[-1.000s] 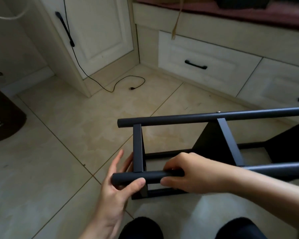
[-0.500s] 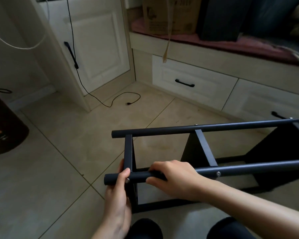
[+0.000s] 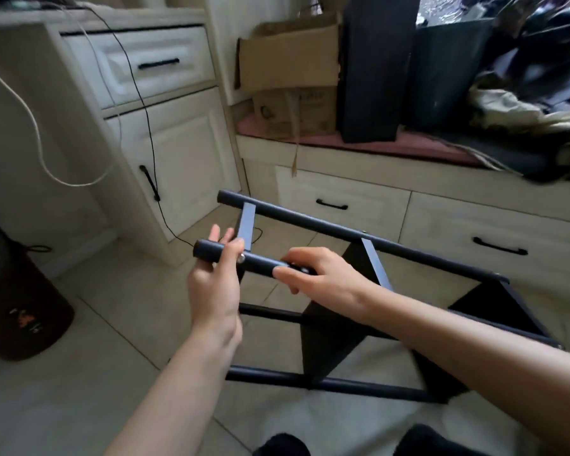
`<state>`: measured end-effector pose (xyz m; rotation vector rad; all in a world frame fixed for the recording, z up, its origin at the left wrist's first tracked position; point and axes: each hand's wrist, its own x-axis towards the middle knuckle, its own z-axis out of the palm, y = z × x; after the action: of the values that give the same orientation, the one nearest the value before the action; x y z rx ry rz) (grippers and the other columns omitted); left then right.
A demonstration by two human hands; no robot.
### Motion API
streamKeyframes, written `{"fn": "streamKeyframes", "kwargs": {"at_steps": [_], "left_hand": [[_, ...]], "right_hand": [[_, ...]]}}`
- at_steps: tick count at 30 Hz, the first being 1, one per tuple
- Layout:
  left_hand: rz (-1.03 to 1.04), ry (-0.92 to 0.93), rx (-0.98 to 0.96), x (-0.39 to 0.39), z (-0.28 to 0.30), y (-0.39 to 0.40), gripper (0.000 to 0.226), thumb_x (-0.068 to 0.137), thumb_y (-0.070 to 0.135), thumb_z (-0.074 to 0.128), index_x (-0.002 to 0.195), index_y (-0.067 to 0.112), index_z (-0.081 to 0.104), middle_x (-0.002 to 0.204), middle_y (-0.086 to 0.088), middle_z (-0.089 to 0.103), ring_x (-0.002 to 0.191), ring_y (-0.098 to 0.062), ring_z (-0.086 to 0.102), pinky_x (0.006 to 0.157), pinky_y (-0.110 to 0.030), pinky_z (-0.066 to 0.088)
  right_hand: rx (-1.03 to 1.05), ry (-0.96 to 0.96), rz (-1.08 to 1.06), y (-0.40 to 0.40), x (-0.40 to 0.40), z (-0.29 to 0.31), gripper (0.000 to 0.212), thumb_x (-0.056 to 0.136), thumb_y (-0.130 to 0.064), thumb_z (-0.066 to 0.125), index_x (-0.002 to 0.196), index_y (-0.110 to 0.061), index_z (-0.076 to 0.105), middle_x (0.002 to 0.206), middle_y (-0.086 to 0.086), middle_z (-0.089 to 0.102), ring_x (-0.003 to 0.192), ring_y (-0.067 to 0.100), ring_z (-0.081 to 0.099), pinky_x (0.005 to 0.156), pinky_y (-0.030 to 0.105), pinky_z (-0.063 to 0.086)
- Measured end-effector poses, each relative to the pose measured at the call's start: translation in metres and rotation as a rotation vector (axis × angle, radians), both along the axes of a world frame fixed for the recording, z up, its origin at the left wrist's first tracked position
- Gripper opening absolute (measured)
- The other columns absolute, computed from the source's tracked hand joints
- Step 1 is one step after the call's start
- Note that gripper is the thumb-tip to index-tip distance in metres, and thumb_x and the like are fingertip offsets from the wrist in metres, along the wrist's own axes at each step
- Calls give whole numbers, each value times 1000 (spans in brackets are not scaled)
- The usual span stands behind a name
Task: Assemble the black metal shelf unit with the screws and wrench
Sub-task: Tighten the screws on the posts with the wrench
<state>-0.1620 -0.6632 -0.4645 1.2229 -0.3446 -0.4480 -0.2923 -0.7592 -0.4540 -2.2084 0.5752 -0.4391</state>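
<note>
Shelf: the black metal shelf unit (image 3: 329, 330) lies on its side on the pale tiled floor (image 3: 79, 373), tilted, in front of you.
Near tube: a round black metal tube (image 3: 260, 263) at the top near side, with a small silver screw (image 3: 241, 258) in it.
Left hand: your left hand (image 3: 216, 284) holds the tube end; the thumb lies over it just beside the screw, the fingers are behind it.
Right hand: your right hand (image 3: 323, 274) grips the same tube with curled fingers.
Behind: cream wooden drawers (image 3: 343, 205).

black shelf unit (image 3: 326, 225), cream cabinets (image 3: 185, 153)
</note>
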Motion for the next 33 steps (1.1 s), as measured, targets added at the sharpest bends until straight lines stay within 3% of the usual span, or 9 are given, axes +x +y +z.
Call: {"fn": "streamKeyframes", "kwargs": {"at_steps": [3,7,9,12,15,20,23,28,33], "left_hand": [[1,-133,-16,-6,40,-13,49,92,15,70,139,14,56,87,32,71,88,19,64,69,2,44],[-19,-324,-7,-25,90,-22,30,92,25,73,120,19,66,93,18,73,92,10,67,70,-1,46],[-3,-434,34,-36,108,-26,9,90,33,73,99,30,69,80,22,72,89,3,69,79,-12,54],[5,-601,62,-52,125,-30,9,89,37,73,84,32,68,73,21,71,85,-3,71,98,-45,53],[-20,-711,24,-69,131,-32,11,89,32,75,90,23,70,80,10,73,83,-7,71,91,-46,56],[-121,-826,13,-97,126,-25,9,90,32,72,92,27,65,86,6,72,92,-17,70,102,-57,46],[-171,-859,6,-111,119,-15,19,90,33,67,100,18,66,92,8,74,97,-13,70,110,-61,36],[-183,-923,53,-126,108,-1,9,92,23,69,95,21,61,94,19,73,97,-3,68,119,-58,12],[-214,-928,77,-123,100,8,10,93,26,64,98,22,58,100,19,73,100,-2,67,120,-59,12]], "right_hand": [[89,-162,-42,1,-8,27,28,95,-42,57,78,-21,66,68,-3,63,63,10,53,66,41,47],[217,-387,-81,3,-20,55,24,98,-26,57,81,-13,68,65,1,60,59,10,49,58,24,40],[288,-486,-98,4,-26,63,24,98,-19,56,88,-2,68,67,7,59,59,13,48,55,22,40],[340,-587,-107,6,-35,66,27,99,-17,53,96,7,65,68,10,57,59,15,48,56,25,40],[384,-666,-125,11,-48,61,34,96,-23,54,97,10,62,69,9,57,62,18,49,60,28,41],[409,-622,-109,23,-80,49,31,93,-27,54,100,3,61,75,6,65,71,20,59,69,26,50],[394,-539,-105,29,-104,47,19,97,-22,60,104,-6,66,88,5,74,85,22,71,77,26,55],[318,-457,-140,31,-132,52,15,92,-19,65,102,-11,71,96,3,75,93,17,71,83,33,58],[44,-551,-425,11,-150,53,6,91,-12,67,94,-15,71,81,2,73,78,19,71,74,34,59]]}}
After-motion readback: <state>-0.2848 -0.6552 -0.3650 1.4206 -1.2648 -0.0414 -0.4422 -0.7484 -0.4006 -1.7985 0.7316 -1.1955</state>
